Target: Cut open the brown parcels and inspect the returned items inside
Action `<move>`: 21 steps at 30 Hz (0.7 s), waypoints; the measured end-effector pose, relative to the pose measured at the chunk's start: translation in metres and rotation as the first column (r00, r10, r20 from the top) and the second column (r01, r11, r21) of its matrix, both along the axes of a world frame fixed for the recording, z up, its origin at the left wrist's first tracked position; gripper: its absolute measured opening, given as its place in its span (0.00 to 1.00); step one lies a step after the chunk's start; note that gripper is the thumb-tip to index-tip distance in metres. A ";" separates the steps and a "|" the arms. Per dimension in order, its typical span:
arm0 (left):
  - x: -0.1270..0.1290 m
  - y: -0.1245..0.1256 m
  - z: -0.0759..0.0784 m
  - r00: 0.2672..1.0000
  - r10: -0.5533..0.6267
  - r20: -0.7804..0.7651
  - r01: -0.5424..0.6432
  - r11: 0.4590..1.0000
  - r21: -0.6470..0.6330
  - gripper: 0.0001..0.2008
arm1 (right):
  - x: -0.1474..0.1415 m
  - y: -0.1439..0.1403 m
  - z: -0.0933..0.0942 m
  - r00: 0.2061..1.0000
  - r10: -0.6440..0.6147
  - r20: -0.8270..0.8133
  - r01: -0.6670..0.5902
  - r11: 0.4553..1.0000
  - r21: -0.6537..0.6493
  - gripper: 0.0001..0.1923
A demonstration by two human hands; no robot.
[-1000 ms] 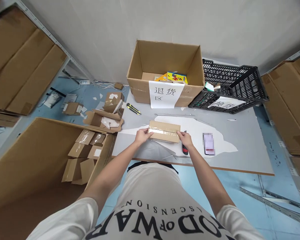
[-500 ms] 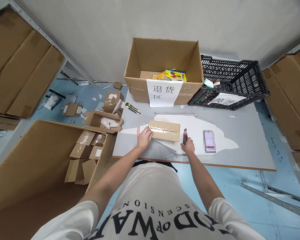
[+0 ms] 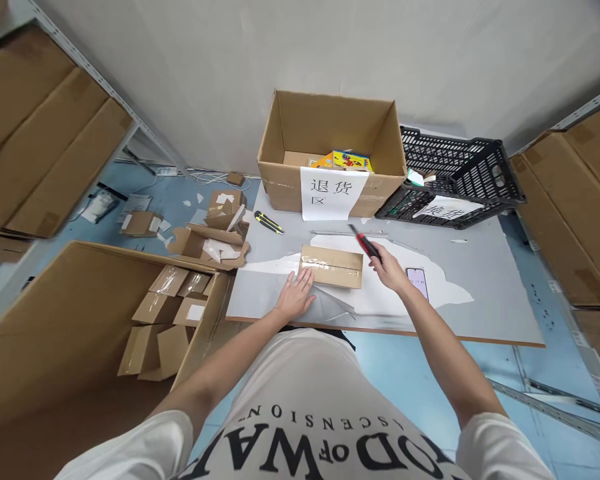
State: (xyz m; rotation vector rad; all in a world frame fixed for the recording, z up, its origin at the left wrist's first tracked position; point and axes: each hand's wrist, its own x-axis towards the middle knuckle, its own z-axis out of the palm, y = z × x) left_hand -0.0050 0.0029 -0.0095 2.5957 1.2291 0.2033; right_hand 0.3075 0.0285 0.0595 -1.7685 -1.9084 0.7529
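Note:
A small flat cardboard parcel (image 3: pixel 332 266), sealed along its top with clear tape, lies on the grey table (image 3: pixel 485 313). My left hand (image 3: pixel 296 297) rests flat on the table at the parcel's near left corner, fingers spread and touching its edge. My right hand (image 3: pixel 389 269) is raised just right of the parcel and grips a red and black utility knife (image 3: pixel 365 245), whose blade end points up and left over the parcel's far right corner.
A phone (image 3: pixel 417 283) lies right of my right hand. A yellow utility knife (image 3: pixel 269 223) lies at the table's far left. Behind stand an open labelled carton (image 3: pixel 330 157) and a black crate (image 3: pixel 455 180). A large carton (image 3: pixel 80 320) with small boxes stands on the floor at left.
My right hand let go of the parcel, picked the red knife up off the table and lifted it over the parcel. My left hand slid from the parcel's left end down to the table.

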 end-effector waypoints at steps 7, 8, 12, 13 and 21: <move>0.001 0.002 -0.006 0.999 -0.039 0.020 0.040 0.999 -0.029 0.31 | -0.063 0.032 0.037 0.825 0.514 0.234 -0.499 0.858 -0.125 0.25; 0.001 0.002 -0.007 0.999 -0.039 0.032 0.040 0.999 -0.035 0.31 | -0.068 0.035 0.035 0.810 0.533 0.244 -0.514 0.846 -0.141 0.25; 0.000 0.003 -0.009 0.998 -0.030 0.061 0.034 0.998 -0.057 0.31 | -0.076 0.043 0.023 0.778 0.570 0.265 -0.547 0.821 -0.160 0.24; 0.000 0.003 -0.010 0.998 -0.028 0.064 0.032 0.998 -0.062 0.31 | -0.078 0.044 0.020 0.772 0.574 0.274 -0.551 0.818 -0.165 0.24; -0.002 0.004 -0.010 0.994 -0.042 0.098 0.049 0.996 -0.074 0.31 | -0.085 0.050 0.021 0.684 0.621 0.382 -0.581 0.781 -0.230 0.24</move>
